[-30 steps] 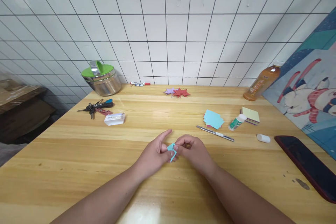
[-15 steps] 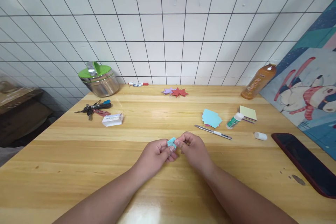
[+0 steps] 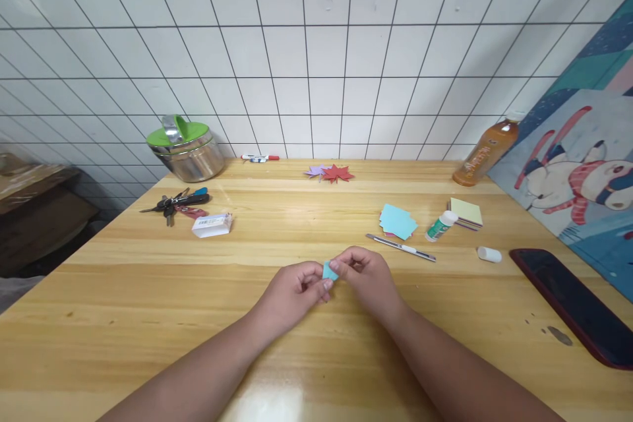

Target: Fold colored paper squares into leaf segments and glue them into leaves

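A small folded piece of light blue paper [image 3: 328,271] is held above the table, between my two hands. My left hand [image 3: 295,291] pinches its lower edge with thumb and fingertips. On the paper's right side, my right hand [image 3: 366,279] grips it between thumb and bent index finger, covering part of it. Beyond my right hand lie a stack of light blue paper squares [image 3: 397,221] and a craft knife [image 3: 401,247]. A purple paper leaf [image 3: 316,172] and a red paper leaf [image 3: 339,173] rest near the wall.
To the right are a glue stick [image 3: 442,226], its white cap [image 3: 489,254], a yellow-topped paper pad [image 3: 465,213], a phone [image 3: 573,303] and a drink bottle [image 3: 486,151]. Keys [image 3: 173,203], an eraser [image 3: 212,225], a lidded steel pot [image 3: 186,151] and a marker [image 3: 260,158] stand left.
The blue paper has turned and shifted slightly right, now showing a plainer face instead of its visible fold lines. My right thumb covers more of it.
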### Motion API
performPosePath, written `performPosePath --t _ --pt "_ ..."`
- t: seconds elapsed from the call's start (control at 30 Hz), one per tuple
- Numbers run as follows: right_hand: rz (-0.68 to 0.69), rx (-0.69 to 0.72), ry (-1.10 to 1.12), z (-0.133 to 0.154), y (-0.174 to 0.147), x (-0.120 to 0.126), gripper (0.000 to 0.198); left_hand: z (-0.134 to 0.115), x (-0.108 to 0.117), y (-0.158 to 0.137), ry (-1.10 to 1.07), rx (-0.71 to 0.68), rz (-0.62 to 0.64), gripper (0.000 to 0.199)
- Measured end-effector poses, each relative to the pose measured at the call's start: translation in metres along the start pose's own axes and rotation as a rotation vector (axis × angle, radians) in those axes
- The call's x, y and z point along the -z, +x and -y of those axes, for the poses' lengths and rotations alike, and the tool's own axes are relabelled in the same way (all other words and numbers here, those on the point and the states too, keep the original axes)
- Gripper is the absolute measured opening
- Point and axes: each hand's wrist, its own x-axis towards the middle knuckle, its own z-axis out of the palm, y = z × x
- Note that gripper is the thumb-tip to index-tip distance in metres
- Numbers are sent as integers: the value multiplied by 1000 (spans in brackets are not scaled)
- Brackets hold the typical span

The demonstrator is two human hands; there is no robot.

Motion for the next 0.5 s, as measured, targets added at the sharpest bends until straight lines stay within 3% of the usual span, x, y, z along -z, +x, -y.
performPosePath --t 0.1,0.33,0.5 --pt "-8 -58 68 0 2 1 22 -2 0 -1 -46 51 36 25" --pt "25 -163 185 7 0 0 31 -1 2 -2 53 29 -21 25" --pt "-68 -123 145 3 5 7 28 -5 7 -1 -218 138 158 28"
